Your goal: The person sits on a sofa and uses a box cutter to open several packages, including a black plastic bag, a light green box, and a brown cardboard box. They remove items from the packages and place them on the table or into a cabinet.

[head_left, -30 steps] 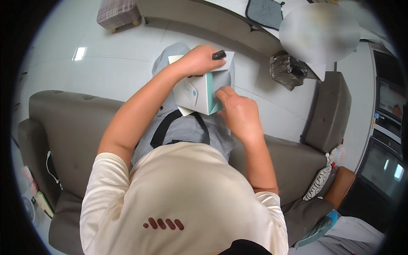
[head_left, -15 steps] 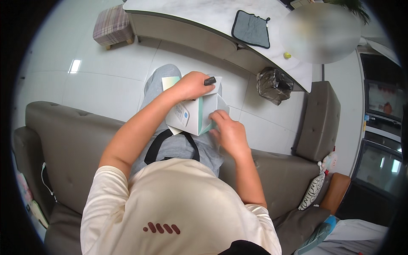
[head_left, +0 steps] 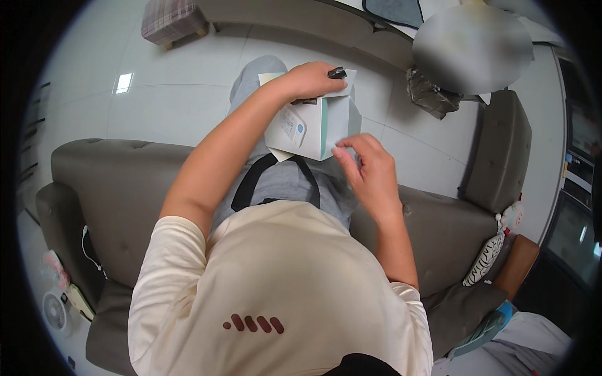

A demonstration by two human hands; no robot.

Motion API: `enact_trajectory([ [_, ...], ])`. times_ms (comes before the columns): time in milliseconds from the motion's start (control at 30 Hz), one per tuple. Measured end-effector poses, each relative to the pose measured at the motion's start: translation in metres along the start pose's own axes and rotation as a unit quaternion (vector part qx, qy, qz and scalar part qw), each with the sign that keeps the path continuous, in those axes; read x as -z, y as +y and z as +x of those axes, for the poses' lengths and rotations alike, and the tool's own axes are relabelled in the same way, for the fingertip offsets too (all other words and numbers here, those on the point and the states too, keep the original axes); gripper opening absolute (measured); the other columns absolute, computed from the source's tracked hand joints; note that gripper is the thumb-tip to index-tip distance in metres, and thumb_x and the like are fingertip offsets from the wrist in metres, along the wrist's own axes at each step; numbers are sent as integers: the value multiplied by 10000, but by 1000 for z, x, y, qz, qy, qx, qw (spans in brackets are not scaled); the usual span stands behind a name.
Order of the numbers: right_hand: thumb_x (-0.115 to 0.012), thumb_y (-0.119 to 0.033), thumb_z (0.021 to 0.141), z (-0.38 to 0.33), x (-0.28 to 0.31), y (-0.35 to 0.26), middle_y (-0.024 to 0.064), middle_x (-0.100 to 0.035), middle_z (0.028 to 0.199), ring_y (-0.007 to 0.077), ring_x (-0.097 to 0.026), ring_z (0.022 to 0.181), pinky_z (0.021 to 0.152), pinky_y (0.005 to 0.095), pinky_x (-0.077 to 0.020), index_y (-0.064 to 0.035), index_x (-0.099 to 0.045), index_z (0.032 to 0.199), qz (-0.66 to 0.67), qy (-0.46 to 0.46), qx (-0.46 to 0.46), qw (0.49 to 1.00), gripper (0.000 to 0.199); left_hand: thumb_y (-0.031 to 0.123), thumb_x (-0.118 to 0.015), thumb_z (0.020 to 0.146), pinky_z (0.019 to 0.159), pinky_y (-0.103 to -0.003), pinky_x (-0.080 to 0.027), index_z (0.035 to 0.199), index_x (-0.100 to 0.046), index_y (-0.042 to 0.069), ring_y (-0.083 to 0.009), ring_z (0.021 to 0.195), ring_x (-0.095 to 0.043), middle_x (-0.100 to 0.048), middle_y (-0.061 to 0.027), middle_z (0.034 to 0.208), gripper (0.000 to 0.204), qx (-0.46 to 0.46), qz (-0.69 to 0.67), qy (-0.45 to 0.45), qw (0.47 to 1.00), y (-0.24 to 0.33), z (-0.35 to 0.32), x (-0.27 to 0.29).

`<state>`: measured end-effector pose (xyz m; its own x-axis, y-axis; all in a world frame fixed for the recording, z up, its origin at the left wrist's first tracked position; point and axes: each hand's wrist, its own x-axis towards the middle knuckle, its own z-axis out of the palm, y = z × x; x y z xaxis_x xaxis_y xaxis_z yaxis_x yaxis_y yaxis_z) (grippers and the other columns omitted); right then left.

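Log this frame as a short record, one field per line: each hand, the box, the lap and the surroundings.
Left hand: at the box's far side, a small black object jutting from its fingers
Right hand: fingertips by the box's near right corner; contact unclear
Box: white with pale green, flaps out at its right end
Lap: grey trousers, black strap
Seat: dark sofa
Surroundings: plaid stool, black-bagged bin, fan

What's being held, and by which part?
The left hand holds a black object, one end protruding, over the far edge of the white box; whether the right hand grips the box is unclear.
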<state>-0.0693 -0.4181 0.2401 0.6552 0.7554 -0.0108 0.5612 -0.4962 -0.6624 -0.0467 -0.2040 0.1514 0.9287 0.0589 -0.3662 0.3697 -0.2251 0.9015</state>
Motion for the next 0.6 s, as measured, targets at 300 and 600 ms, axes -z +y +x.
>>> enact_trajectory([
  [300,-705,-229,853,23,-43,40,100,-522,1160,92,-507,709,613,245,-457,-1,-340,1362,362,-57,-228,902,666,444,-644,801,469,-304,-310,719,-609,63,-117,505,-414,-470,3,571,391,37,-6,-114,993,9,-2,1],
  [600,-718,-11,786,12,-32,31,56,-547,1053,29,-469,595,403,171,-339,-8,-319,1346,554,-132,-315,759,688,638,-643,762,528,-329,-400,783,-648,13,-182,582,-535,-580,-84,651,624,6,165,-169,972,19,-7,-7],
])
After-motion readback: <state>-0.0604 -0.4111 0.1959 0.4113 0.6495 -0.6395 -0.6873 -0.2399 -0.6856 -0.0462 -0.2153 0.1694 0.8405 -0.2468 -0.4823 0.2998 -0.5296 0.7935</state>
